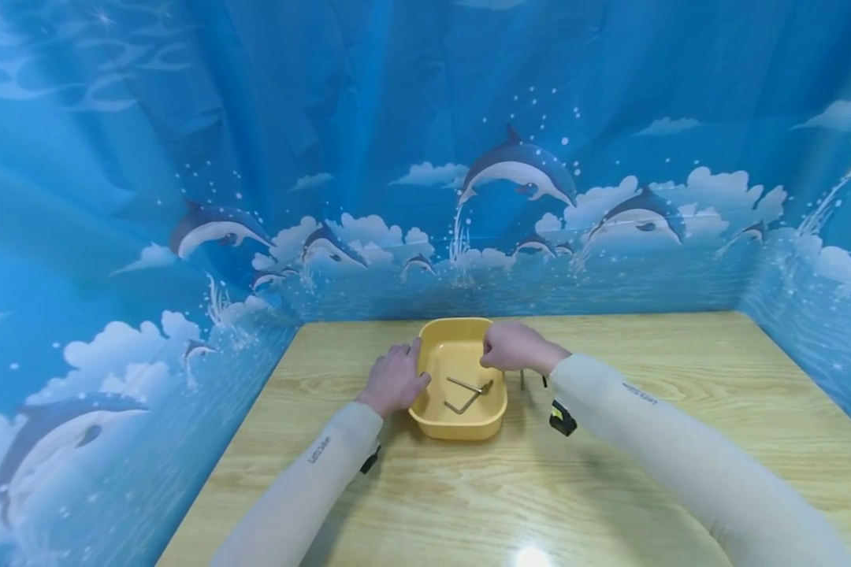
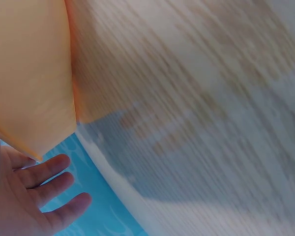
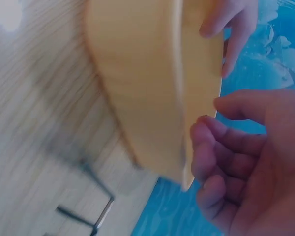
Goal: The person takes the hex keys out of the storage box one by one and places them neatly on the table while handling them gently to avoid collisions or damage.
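I see one yellow plastic tray [image 1: 461, 432] lower centre, at least two thin bent metal rods [image 1: 459, 412] inside, at least one more right of it. The left hand [image 1: 394, 379] rests on the left rim, fingers relaxed; the right hand [image 1: 516, 346], by the right rim, has fingers loosely curled, thumb apart. Beyond hangs blue dolphin-printed sheeting [image 1: 369, 157].

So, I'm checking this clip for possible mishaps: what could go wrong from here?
The right hand is at the yellow tray's rim, so it might bump and shift the tray, as the left hand's fingers look loose. The metal rods in the tray lie close together, so lifting one could drag another. The metal on the table, beside the tray near the right wrist, could get knocked.
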Action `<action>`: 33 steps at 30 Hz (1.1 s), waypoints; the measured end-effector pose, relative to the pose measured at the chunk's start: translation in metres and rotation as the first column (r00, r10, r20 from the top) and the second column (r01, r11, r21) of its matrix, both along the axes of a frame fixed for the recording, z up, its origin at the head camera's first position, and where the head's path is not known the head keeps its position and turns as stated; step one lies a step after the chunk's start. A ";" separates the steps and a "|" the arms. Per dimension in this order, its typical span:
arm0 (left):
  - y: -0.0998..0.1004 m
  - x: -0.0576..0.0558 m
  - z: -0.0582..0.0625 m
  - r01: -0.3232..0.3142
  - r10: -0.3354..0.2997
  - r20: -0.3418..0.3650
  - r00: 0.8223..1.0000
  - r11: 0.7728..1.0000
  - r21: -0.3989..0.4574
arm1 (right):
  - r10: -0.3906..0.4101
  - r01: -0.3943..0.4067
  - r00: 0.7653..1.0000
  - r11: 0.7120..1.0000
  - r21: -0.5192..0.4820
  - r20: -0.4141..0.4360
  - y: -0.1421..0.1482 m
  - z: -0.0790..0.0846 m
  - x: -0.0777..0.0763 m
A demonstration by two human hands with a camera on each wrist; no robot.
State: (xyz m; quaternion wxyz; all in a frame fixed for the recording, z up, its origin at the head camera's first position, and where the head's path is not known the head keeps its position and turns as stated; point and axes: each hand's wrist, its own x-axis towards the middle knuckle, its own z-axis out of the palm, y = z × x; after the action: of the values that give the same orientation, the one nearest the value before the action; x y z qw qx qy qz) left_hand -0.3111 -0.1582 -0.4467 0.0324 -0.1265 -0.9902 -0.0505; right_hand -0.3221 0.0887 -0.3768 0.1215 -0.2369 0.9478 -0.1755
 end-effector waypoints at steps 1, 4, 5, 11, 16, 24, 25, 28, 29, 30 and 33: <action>0.000 0.000 0.000 -0.001 0.001 0.002 1.000 1.000 0.000 | 0.013 -0.013 1.000 1.000 0.020 0.001 -0.007 0.001 -0.001; -0.001 0.001 0.001 -0.003 0.003 0.005 1.000 1.000 0.002 | 0.037 -0.040 0.999 0.997 0.073 0.035 -0.026 0.001 -0.005; -0.002 0.002 0.002 -0.004 0.004 0.006 1.000 1.000 0.002 | 0.038 -0.043 0.998 0.995 0.094 0.052 -0.032 0.001 -0.006; -0.003 0.003 0.001 0.005 -0.005 -0.001 1.000 1.000 -0.002 | 0.052 -0.066 0.996 0.977 0.203 0.075 -0.060 -0.001 -0.013; -0.003 0.002 0.002 0.026 -0.026 -0.019 0.999 1.000 0.000 | 0.023 -0.063 0.987 0.967 0.248 0.157 -0.072 -0.004 -0.020; -0.002 0.003 0.003 0.022 -0.022 -0.007 1.000 1.000 -0.002 | 0.081 -0.165 0.977 0.874 0.456 0.198 -0.077 -0.009 -0.022; -0.002 0.003 0.003 0.023 -0.023 -0.008 1.000 1.000 -0.002 | 0.089 -0.167 0.979 0.863 0.478 0.182 -0.077 -0.008 -0.019; -0.002 0.003 0.003 0.023 -0.023 -0.015 1.000 1.000 -0.008 | 0.089 -0.159 0.983 0.845 0.511 0.158 -0.077 -0.006 -0.014; -0.002 0.003 0.004 0.022 -0.022 -0.017 1.000 1.000 -0.009 | 0.087 -0.153 0.985 0.845 0.512 0.151 -0.077 -0.005 -0.013; -0.001 0.003 0.004 0.021 -0.021 -0.019 1.000 1.000 -0.008 | 0.081 -0.144 0.986 0.849 0.509 0.145 -0.076 -0.005 -0.011; -0.001 0.003 0.004 0.023 -0.023 -0.017 1.000 1.000 -0.006 | 0.079 -0.139 0.988 0.831 0.538 0.134 -0.076 -0.004 -0.010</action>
State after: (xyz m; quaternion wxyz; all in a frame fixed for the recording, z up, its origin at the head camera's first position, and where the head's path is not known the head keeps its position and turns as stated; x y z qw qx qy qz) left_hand -0.3081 -0.1596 -0.4423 0.0397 -0.1385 -0.9884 -0.0471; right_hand -0.3320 0.0123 -0.3808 0.2439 -0.2365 0.9356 0.0965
